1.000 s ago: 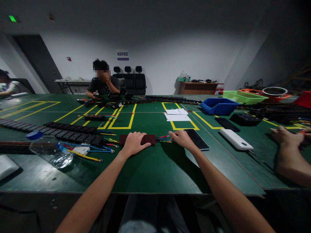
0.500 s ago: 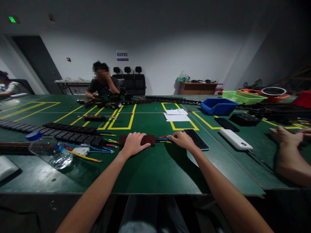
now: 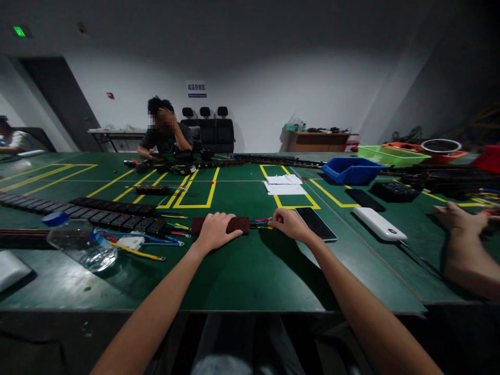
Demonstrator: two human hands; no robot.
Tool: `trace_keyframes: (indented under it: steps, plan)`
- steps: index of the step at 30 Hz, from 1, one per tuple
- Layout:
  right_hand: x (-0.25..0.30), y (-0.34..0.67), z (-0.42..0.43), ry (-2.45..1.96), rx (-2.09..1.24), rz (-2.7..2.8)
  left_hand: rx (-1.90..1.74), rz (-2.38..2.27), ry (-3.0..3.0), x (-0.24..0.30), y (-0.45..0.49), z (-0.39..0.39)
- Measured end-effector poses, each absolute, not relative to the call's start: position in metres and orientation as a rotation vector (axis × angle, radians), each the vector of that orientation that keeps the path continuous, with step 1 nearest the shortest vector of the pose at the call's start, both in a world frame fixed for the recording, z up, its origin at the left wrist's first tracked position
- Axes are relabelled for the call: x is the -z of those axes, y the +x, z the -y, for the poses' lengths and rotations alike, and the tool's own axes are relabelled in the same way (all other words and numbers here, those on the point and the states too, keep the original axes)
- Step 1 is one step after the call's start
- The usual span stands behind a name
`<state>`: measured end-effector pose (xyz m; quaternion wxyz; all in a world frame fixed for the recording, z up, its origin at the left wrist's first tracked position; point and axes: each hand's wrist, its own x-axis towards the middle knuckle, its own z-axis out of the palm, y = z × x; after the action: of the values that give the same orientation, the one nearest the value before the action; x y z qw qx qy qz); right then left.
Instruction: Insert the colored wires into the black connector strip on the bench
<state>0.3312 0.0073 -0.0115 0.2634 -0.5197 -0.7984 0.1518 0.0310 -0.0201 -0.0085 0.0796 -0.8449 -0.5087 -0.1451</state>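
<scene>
My left hand (image 3: 217, 229) lies over a dark red rectangular block (image 3: 242, 225), its fingers across the top and the thumb along the near side, holding it against the table. Thin coloured wires (image 3: 258, 224) come out of the block's right end. At their tips, my right hand (image 3: 289, 224) is closed in a pinch on the wires; the exact contact is partly hidden by the fingers. A phone (image 3: 318, 224) lies just right of that hand. Left of the block are ring-ended cables (image 3: 172, 240) from a row of black modules (image 3: 128, 221).
A water bottle (image 3: 84, 242) stands tilted-looking at the left. White papers (image 3: 285, 188), a blue bin (image 3: 349, 171), a white power bank (image 3: 378, 225) and a black box (image 3: 394, 191) lie to the right. A co-worker's arm (image 3: 466, 239) rests at far right; another person (image 3: 167, 133) sits opposite.
My right hand has shifted slightly and its fingers are drawn closer together at the wire tips. My left hand and the block stay in place. The person opposite has moved their head slightly.
</scene>
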Motion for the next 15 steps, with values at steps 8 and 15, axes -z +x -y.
trace_keyframes:
  steps: [8, 15]
  plan:
    - [0.009, 0.3377, -0.0047, -1.604, -0.31, 2.214, 0.438, 1.527, -2.539, 0.0076, 0.0302, 0.0206]
    - [0.0079, 0.3373, -0.0032, -1.67, -0.362, 2.221, 0.446, 1.543, -2.545, 0.009, 0.0297, 0.0199]
